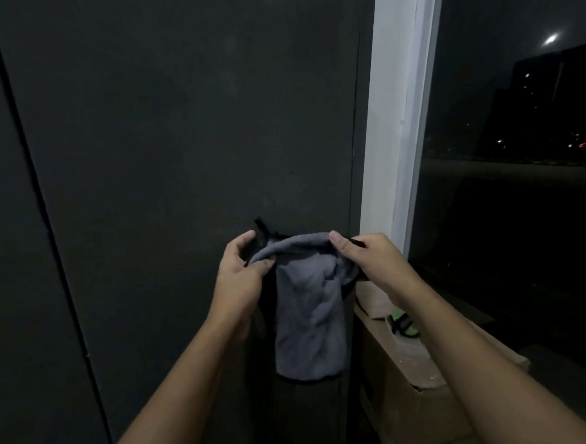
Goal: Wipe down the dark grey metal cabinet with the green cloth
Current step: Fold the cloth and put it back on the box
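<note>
I stood behind the person's shoulder in the dim room and watched both hands hold the green cloth (pixel 311 316), which looked closer to grey in that light, up in front of the dark grey metal cabinet (pixel 176 126). It hung at about six o'clock in the scene, draped down from its top edge and, as far as I could tell, not yet pressed to the metal. The left hand (pixel 239 269), at the cloth's ten o'clock, pinched one upper corner between thumb and curled fingers. The right hand (pixel 366 258), at two o'clock, gripped the other corner with the thumb laid over the fold; its fingers were hidden behind the fabric. To my eye this was the readying step, spreading or refolding the cloth into a pad before wiping. The next move would call for bunching it into one palm and pressing it flat on the door panel. At three o'clock rose a white window frame (pixel 398 112), and at four o'clock sat a cardboard box (pixel 414 369).
</note>
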